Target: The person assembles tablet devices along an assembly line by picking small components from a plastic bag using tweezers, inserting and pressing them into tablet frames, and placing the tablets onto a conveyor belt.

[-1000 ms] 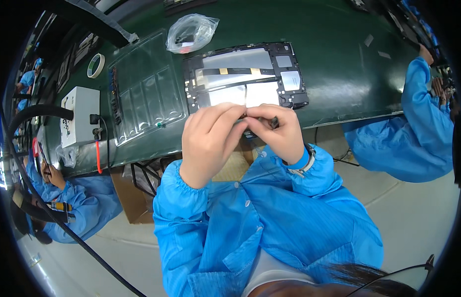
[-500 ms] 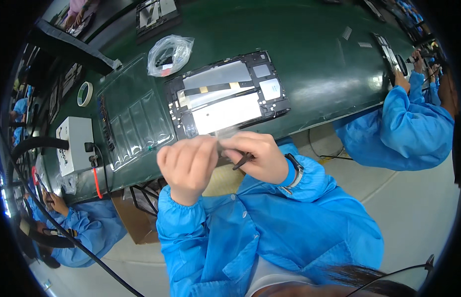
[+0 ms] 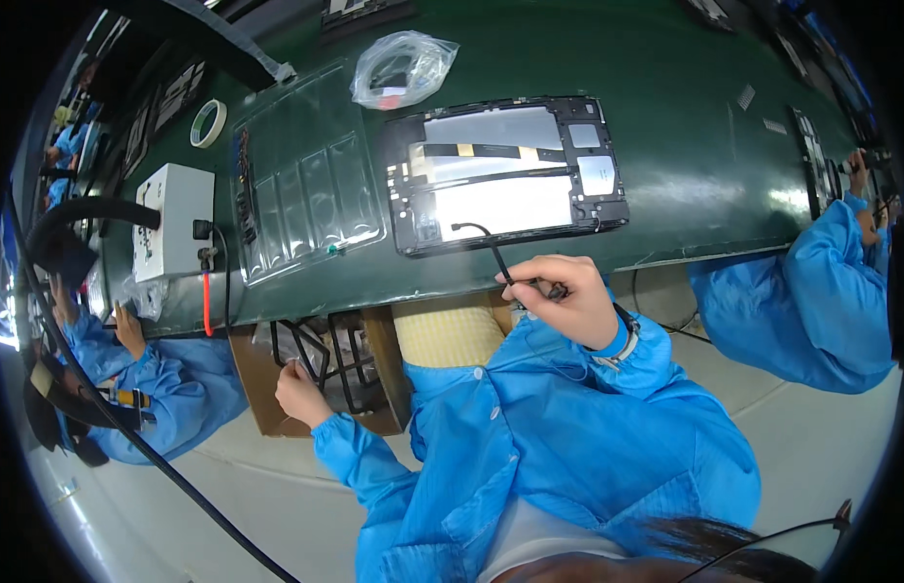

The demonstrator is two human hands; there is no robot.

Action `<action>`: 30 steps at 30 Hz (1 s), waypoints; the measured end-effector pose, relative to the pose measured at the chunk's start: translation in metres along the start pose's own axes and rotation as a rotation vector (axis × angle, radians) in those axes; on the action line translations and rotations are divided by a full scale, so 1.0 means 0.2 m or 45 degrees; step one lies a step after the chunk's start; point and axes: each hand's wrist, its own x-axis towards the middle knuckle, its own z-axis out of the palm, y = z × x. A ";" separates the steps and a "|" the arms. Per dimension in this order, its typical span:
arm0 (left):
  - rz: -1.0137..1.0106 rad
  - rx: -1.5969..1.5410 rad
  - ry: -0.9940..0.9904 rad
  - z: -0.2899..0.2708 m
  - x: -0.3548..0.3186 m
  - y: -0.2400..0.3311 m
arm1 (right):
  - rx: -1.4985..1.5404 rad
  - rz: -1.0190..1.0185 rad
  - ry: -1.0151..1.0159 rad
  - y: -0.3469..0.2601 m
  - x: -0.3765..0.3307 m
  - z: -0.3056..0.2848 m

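Note:
Just in front of the table's near edge, my right hand is closed around a thin black cable. Its bent end reaches over the lower edge of an opened tablet-like device, which has a black frame and silver panels. More of the black piece shows between my fingers. My left hand is low on the left, at an open cardboard box. Its fingertips are pressed together beside clear plastic in the box; what they hold, if anything, is too small to make out.
Left of the device lies a clear plastic tray; behind it, a bagged coil. A white control box with cables and a tape roll stand further left. Black bars cross the cardboard box. Co-workers in blue sit on both sides.
My left hand has parted from the right and moved down left to the cardboard box. My right hand has shifted right, cable still held. The whole view has shifted.

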 end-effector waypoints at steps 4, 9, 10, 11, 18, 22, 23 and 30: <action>-0.154 -0.210 -0.087 -0.24 0.02 0.27 | 0.065 0.061 -0.071 -0.05 0.01 0.01; 0.560 -1.356 -0.363 -0.51 -0.07 0.82 | 0.136 0.027 -0.058 -0.05 -0.02 0.04; 0.563 -1.506 -0.341 -0.53 -0.09 0.95 | 0.124 0.038 -0.057 -0.04 -0.02 0.05; 0.641 -1.611 -0.258 -0.54 -0.09 1.02 | 0.113 0.045 -0.060 -0.06 -0.02 0.05; 1.062 -1.457 0.124 -0.58 -0.06 1.20 | 0.083 -0.012 -0.062 -0.09 -0.07 0.02; 0.853 -1.790 -0.090 -0.60 -0.12 1.21 | 0.139 -0.161 0.136 -0.11 -0.03 0.01; 0.849 -1.788 -0.090 -0.60 -0.13 1.21 | 0.149 -0.188 0.220 -0.14 0.00 0.03; 0.827 -1.864 0.154 -0.59 -0.16 1.21 | 0.069 -0.392 0.358 -0.17 0.06 0.12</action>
